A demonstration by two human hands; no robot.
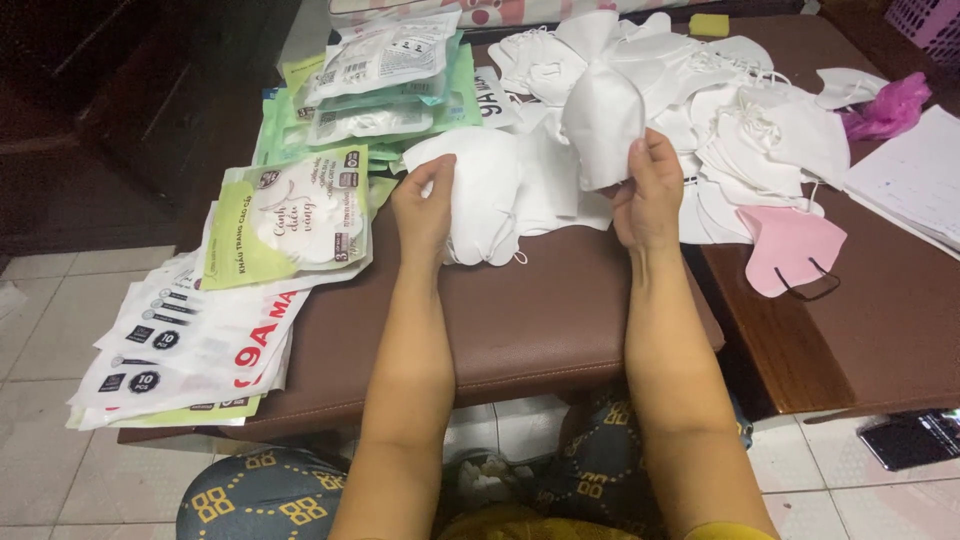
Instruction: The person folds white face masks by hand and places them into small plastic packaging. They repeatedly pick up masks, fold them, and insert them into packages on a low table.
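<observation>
White folded face mask (603, 125) pinched upright by right hand (648, 195), thumb + fingers clamped on its lower edge, above the brown padded bench top (520, 320). Likely v. light, soft fabric, floppy, easy to crease; not fragile, not slippery. Best grip prob. along the folded seam or edge, or by an ear loop; no squeeze needed. Left hand (425, 205) resting on small stack of white masks (490, 195) just beside, fingers curled together over the stack's left edge, thumb tip on top; stack prob. slides apart if nudged, so hold flat from above.

Behind + to the right: loose heap of white masks (740, 110) w/ tangled loops, spread on wooden table (880, 330). Pink mask (790, 248) w/ dark loops at heap's near edge. Pink plastic bag (888, 108) + white papers (915, 180) further right. Left of hands: printed mask packets (290, 215), green + white, fanned over bench edge; more packets (385, 80) stacked behind. Tiled floor below, dark phone (912, 438) lying there at right.
</observation>
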